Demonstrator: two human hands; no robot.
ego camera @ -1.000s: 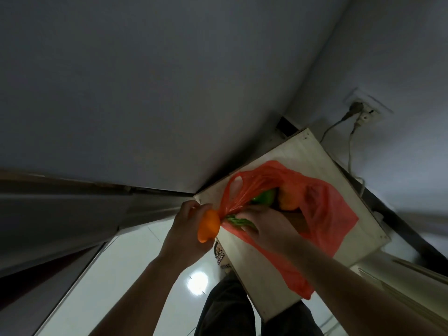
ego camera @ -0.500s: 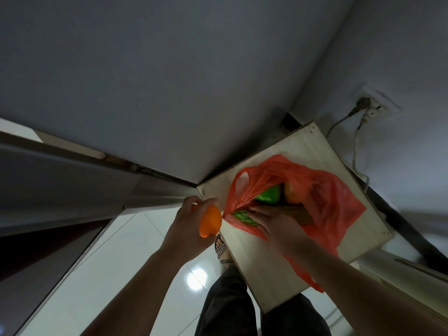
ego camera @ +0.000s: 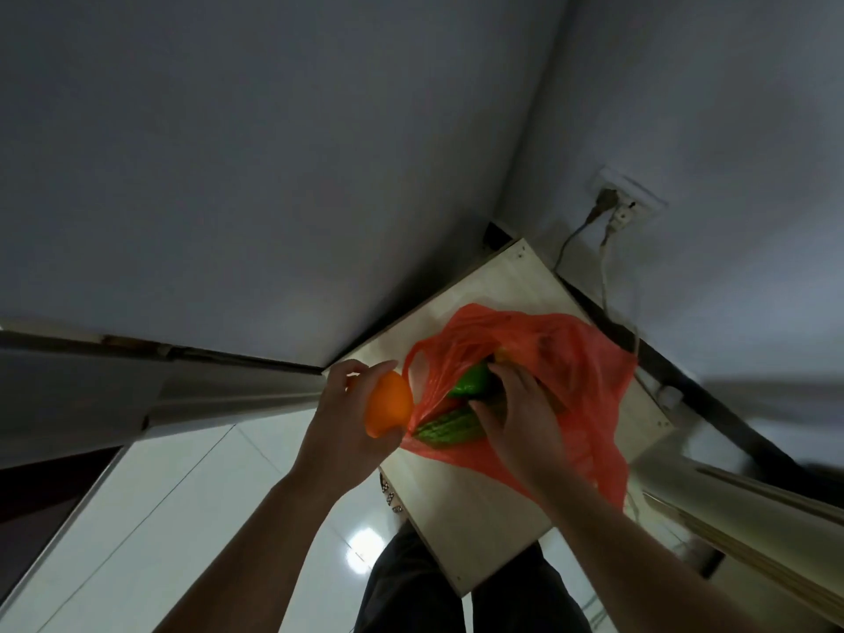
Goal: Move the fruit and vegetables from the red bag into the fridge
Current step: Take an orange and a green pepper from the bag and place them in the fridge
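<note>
A: What is outside?
B: One orange (ego camera: pixel 388 404), gripped by the left hand (ego camera: pixel 342 436), left of the red bag (ego camera: pixel 589 372) on the wooden table (ego camera: pixel 456 518).
A: And inside?
B: Two green ones: one pepper (ego camera: pixel 470 381), one bumpy gourd (ego camera: pixel 450 429). The right hand (ego camera: pixel 520 418) reaches in; its grip I cannot tell.

free: floor (ego camera: pixel 182 518) left of table (ego camera: pixel 456 518) | blocked: wall (ego camera: pixel 274 175) far and right | red bag (ego camera: pixel 584 358) mouth filled by right hand (ego camera: pixel 516 418)

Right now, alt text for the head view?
A person's left hand holds an orange beside the open red bag, while the right hand reaches into it over a green pepper and a ridged green vegetable. The bag lies on a pale wooden table in a dim corner.
</note>
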